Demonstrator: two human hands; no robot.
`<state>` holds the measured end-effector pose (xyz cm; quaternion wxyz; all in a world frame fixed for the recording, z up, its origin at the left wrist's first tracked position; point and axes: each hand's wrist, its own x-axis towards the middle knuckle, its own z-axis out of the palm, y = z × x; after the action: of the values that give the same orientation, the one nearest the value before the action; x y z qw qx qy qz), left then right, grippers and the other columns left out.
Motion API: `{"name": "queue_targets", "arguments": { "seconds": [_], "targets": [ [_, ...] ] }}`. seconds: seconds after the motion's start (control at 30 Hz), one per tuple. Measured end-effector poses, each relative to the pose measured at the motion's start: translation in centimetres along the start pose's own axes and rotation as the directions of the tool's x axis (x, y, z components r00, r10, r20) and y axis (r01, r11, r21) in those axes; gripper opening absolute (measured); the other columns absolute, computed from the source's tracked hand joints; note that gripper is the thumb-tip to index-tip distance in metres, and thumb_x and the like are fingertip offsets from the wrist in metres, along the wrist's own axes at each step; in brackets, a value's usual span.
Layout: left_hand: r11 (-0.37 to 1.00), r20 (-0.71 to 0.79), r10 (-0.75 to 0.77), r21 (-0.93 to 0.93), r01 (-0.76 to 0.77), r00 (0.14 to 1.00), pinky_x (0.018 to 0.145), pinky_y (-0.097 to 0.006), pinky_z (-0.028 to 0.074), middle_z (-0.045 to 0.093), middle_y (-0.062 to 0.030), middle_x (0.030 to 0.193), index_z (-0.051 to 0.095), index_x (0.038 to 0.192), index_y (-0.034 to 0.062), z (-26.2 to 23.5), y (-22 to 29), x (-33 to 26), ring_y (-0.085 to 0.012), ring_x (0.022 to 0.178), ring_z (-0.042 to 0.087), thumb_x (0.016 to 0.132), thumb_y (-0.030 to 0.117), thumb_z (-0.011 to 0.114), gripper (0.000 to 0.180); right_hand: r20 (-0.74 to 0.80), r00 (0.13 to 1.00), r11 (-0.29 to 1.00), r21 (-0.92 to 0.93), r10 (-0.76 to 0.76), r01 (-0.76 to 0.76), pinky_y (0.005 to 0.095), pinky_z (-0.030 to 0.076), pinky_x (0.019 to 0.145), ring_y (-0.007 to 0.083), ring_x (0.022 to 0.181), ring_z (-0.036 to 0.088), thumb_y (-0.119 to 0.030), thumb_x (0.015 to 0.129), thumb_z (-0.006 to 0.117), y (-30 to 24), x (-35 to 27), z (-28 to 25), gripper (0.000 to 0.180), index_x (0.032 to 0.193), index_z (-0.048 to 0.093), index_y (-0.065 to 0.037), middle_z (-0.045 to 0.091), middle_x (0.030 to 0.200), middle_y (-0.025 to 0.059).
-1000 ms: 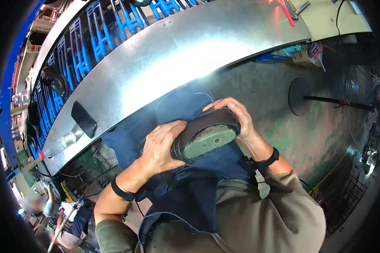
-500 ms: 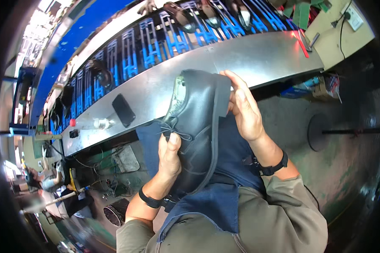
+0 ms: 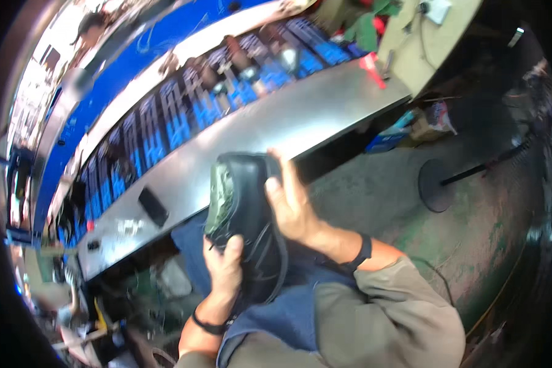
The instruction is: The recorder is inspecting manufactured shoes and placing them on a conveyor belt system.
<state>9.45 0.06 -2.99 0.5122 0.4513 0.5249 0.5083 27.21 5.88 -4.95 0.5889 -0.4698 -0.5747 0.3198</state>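
A black leather lace-up shoe (image 3: 250,205) is raised over my lap, its heel pointing away from me and its greenish inner lining facing left. My left hand (image 3: 224,265) grips it at the laced front, with the thumb on top near the laces and the other fingers mostly hidden. Along the heel and sole edge lies my right hand (image 3: 295,208), fingers fairly straight and pressed to the heel from the right side. A dark blue apron (image 3: 288,319) covers my lap below the shoe.
A metal bench (image 3: 325,101) runs beyond the shoe, with a black phone (image 3: 153,207) and a small clear object (image 3: 129,227). Behind it, a blue rack (image 3: 178,126) carries several dark shoes. A round-based stand (image 3: 437,184) is on the floor at right. People are at the left.
The whole view has swung, so bench, rack and floor sit differently in the picture. The shoe and both hands appear lower and further left. Both hands still hold the shoe.
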Motion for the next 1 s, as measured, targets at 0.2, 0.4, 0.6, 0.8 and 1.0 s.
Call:
{"name": "queue_targets", "arguments": {
  "seconds": [0.2, 0.4, 0.6, 0.8, 1.0],
  "targets": [
    [0.924, -0.003, -0.323, -0.218, 0.314, 0.947, 0.098, -0.036, 0.049, 0.065, -0.009, 0.124, 0.055, 0.134, 0.0008, -5.4, -4.1, 3.8, -0.0207, 0.109, 0.063, 0.095, 0.037, 0.068, 0.055, -0.057, 0.997, 0.966, -0.252, 0.049, -0.062, 0.0391, 0.05, 0.1, 0.032, 0.117, 0.065, -0.029, 0.098, 0.061, 4.4, 7.8, -15.9, 0.059, 0.144, 0.046, 0.005, 0.065, 0.128, 0.023],
    [0.931, -0.251, -0.348, -0.202, 0.303, 0.903, 0.098, -0.039, 0.05, 0.068, -0.0104, 0.119, 0.061, 0.127, 0.0005, -9.6, -3.7, 3.7, -0.0237, 0.105, 0.065, 0.094, 0.043, 0.068, 0.055, -0.129, 0.809, 0.129, -0.989, -0.574, -0.066, 0.0472, 0.047, 0.099, 0.0399, 0.113, 0.058, -0.01, 0.091, 0.061, 0.3, 27.4, -41.6, 0.051, 0.141, 0.054, -0.006, 0.062, 0.124, 0.0195],
    [0.938, -0.419, -0.34, -0.219, 0.269, 0.842, 0.1, -0.041, 0.047, 0.064, -0.0107, 0.126, 0.055, 0.136, 0.0008, -12.8, -2.1, 5.3, -0.0249, 0.111, 0.062, 0.093, 0.048, 0.07, 0.065, -0.067, 0.911, -0.345, -0.912, -0.408, -0.222, 0.0451, 0.048, 0.095, 0.0334, 0.11, 0.055, -0.009, 0.089, 0.051, -1.0, 37.4, -44.0, 0.057, 0.143, 0.057, -0.026, 0.057, 0.119, 0.011],
    [0.954, -0.47, -0.296, -0.191, 0.232, 0.832, 0.097, -0.038, 0.05, 0.064, -0.0113, 0.125, 0.055, 0.136, 0.0012, -15.9, -0.8, 14.6, -0.0228, 0.11, 0.063, 0.093, 0.046, 0.071, 0.064, 0.136, 0.887, -0.432, -0.898, -0.442, -0.078, 0.048, 0.047, 0.095, 0.0404, 0.108, 0.058, -0.004, 0.09, 0.049, 1.1, 38.2, -49.1, 0.053, 0.143, 0.053, -0.01, 0.06, 0.12, 0.0189],
    [0.984, -0.491, -0.109, 0.07, 0.164, 0.864, 0.091, -0.035, 0.051, 0.066, -0.011, 0.12, 0.055, 0.135, -0.0007, -26.0, -2.2, 32.2, -0.0197, 0.106, 0.063, 0.091, 0.044, 0.074, 0.066, 0.031, 0.925, 0.064, -0.996, -0.38, 0.06, 0.0478, 0.042, 0.105, 0.0471, 0.121, 0.053, -0.01, 0.098, 0.056, 11.1, 26.7, -40.7, 0.04, 0.135, 0.054, 0.005, 0.057, 0.13, 0.0283]
  ]
}}
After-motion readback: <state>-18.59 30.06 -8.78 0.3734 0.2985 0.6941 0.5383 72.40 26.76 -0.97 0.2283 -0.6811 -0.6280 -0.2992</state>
